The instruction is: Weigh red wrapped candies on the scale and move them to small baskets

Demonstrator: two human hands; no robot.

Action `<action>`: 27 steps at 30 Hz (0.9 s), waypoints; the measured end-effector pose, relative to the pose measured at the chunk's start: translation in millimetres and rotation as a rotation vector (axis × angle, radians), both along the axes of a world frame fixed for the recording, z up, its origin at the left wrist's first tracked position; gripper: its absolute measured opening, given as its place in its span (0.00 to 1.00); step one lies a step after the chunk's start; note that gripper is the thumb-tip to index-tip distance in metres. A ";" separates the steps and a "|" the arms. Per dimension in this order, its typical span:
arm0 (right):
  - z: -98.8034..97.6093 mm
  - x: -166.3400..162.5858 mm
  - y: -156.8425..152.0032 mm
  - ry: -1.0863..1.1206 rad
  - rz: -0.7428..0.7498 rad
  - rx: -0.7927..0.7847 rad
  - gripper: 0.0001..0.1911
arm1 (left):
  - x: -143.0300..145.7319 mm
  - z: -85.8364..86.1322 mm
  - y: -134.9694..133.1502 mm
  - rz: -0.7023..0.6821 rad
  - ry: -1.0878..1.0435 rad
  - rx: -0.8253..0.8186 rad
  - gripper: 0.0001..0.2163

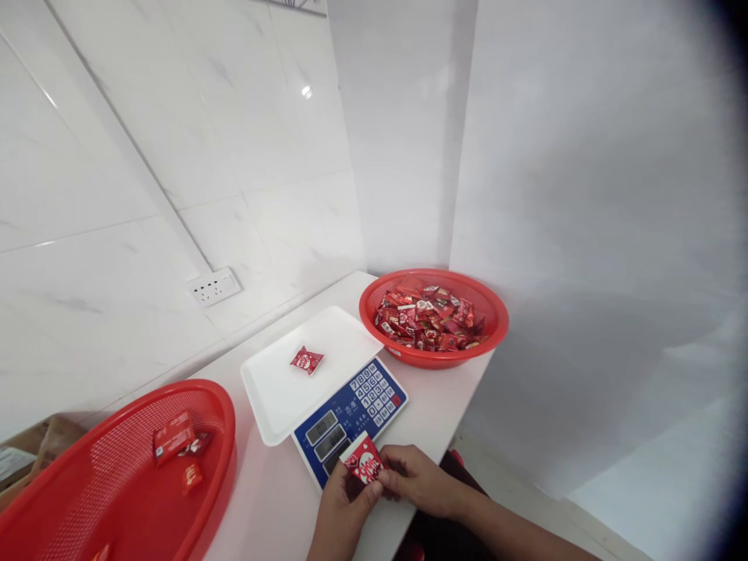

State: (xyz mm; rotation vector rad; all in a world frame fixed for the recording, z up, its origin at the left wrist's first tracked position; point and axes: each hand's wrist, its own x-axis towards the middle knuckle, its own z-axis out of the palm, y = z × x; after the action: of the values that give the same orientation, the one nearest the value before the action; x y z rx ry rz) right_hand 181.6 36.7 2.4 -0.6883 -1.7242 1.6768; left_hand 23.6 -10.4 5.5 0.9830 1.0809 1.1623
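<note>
Both of my hands grip one small red-and-white candy packet (363, 460), held over the front edge of the scale. My left hand (344, 502) pinches its lower left side, and my right hand (418, 479) pinches its right side. Beneath and behind them is a digital scale (351, 409) with a blue keypad panel; the packet and fingers partly cover its display. Another red packet (307, 360) lies alone on the scale's white pan (274, 405).
A red basket (496, 319) full of red wrapped packets (429, 315) stands behind the scale at right. Another red basket (225, 421) at left holds a few packets (174, 436). A cardboard box (44, 436) sits beyond it. A wall socket (214, 288) is above the table (257, 499).
</note>
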 end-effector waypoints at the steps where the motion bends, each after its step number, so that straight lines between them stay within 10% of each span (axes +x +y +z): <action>1: -0.5 0.0 -0.1 0.000 -0.001 -0.002 0.22 | 1.5 0.3 -0.4 0.021 -0.008 0.004 0.21; 16: 7.4 -4.3 -2.1 -0.067 -0.063 -0.051 0.23 | 5.4 2.6 -4.9 0.013 0.048 0.037 0.25; 27: 102.4 -31.5 87.1 -0.089 -0.364 0.066 0.24 | 2.3 3.8 -9.8 -0.009 0.251 0.071 0.21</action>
State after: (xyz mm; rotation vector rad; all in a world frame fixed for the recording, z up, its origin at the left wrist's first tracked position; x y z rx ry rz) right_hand 150.1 123.8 104.8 -0.9916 -1.5912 1.3506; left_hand 25.9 -20.2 9.3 1.2117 1.2383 1.0961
